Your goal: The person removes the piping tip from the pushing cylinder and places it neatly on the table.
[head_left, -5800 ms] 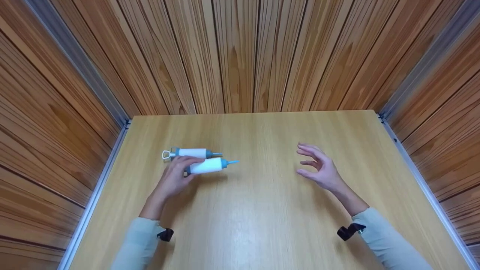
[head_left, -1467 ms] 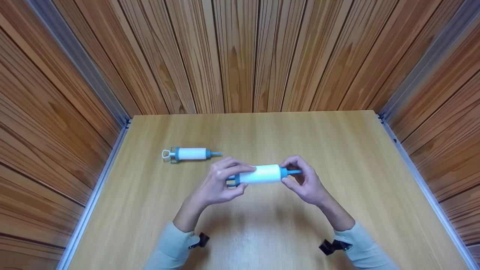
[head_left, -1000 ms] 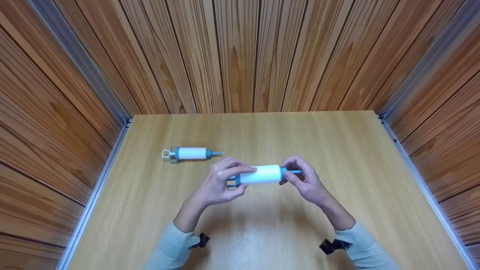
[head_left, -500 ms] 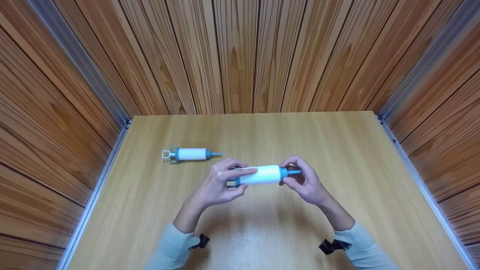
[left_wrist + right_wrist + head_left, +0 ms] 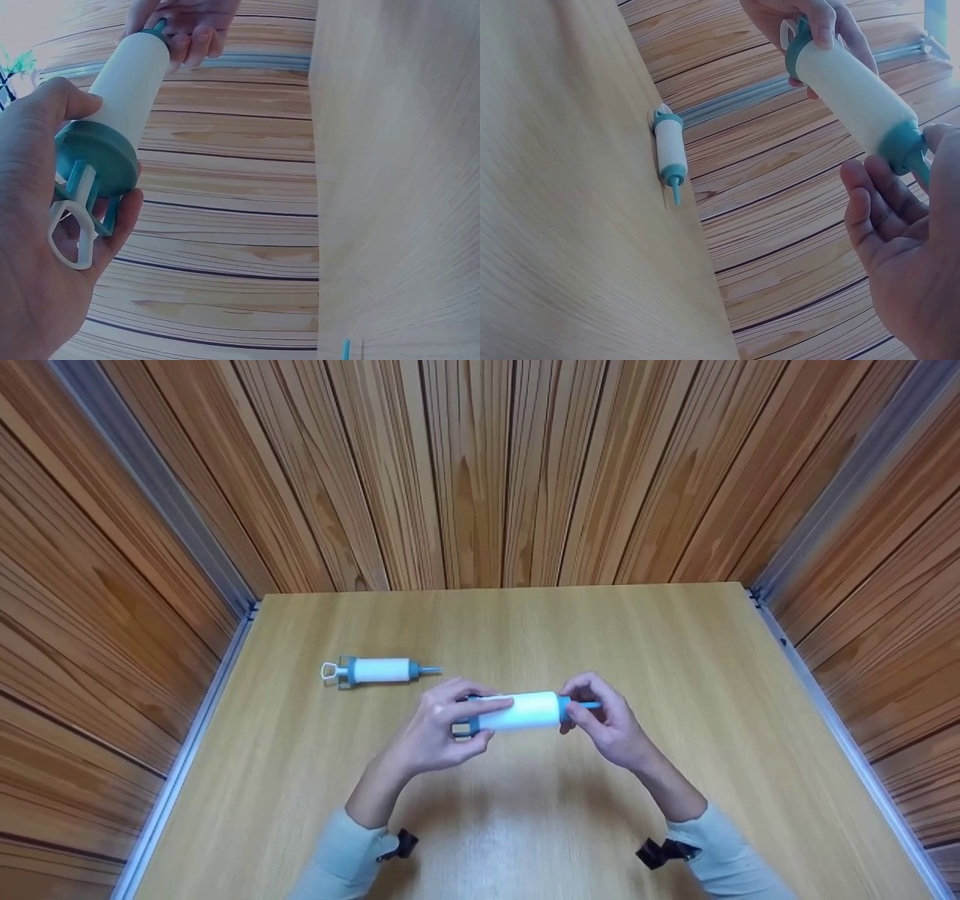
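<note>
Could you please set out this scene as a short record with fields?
Held syringe: white and blue, lifted off the table
Left grip: around its handle end
Right grip: pinching its nozzle end
Other syringe: similar, lying on the table
Backdrop: wood-plank walls

The nearer round white-and-blue plastic tube point(image 5: 527, 711) and the farther round white-and-blue plastic tube point(image 5: 382, 670) look smooth. The flat tan wooden table point(image 5: 517, 630) is a bit shiny. The long grey rail point(image 5: 184, 757) looks like metal, the wrinkly pale green sleeve point(image 5: 336, 851) like dull cloth.
</note>
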Demonstrator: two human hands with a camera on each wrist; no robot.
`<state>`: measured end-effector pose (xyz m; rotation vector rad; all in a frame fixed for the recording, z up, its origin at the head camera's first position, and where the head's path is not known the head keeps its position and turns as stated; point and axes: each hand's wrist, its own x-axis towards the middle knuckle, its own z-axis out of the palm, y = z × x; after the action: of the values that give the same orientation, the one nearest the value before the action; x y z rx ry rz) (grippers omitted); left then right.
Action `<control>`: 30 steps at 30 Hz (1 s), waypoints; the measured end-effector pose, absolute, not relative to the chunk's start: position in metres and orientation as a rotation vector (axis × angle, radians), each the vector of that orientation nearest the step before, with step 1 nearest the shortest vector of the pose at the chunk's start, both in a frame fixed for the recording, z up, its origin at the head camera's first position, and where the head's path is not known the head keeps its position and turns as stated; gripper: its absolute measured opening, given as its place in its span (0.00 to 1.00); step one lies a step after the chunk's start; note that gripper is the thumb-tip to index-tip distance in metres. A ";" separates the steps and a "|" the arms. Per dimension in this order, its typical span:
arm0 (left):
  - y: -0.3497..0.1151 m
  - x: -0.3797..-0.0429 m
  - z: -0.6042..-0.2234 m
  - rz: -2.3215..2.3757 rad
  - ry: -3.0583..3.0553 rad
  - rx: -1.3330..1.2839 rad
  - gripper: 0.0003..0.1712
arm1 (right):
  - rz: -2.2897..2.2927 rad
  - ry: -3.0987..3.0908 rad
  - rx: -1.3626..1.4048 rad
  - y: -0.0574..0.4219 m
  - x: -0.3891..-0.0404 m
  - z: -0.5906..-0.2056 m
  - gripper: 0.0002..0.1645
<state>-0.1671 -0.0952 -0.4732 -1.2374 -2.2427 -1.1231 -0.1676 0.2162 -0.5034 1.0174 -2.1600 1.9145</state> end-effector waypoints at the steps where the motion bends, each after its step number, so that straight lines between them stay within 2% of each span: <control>1: -0.095 -0.168 -0.474 -1.120 -2.233 -1.241 0.25 | 1.922 -2.158 1.013 0.216 -0.167 -0.503 0.11; 24: -0.096 -0.167 -0.475 -1.119 -2.258 -1.243 0.27 | 1.962 -2.095 1.081 0.218 -0.167 -0.506 0.20; 30: -0.095 -0.168 -0.476 -1.114 -2.251 -1.246 0.26 | 1.934 -2.147 1.024 0.218 -0.167 -0.505 0.14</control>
<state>-0.1680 -0.0948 -0.4758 -1.2456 -2.2507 -1.1138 -0.1672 0.2179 -0.5052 1.0238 -2.1467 1.9343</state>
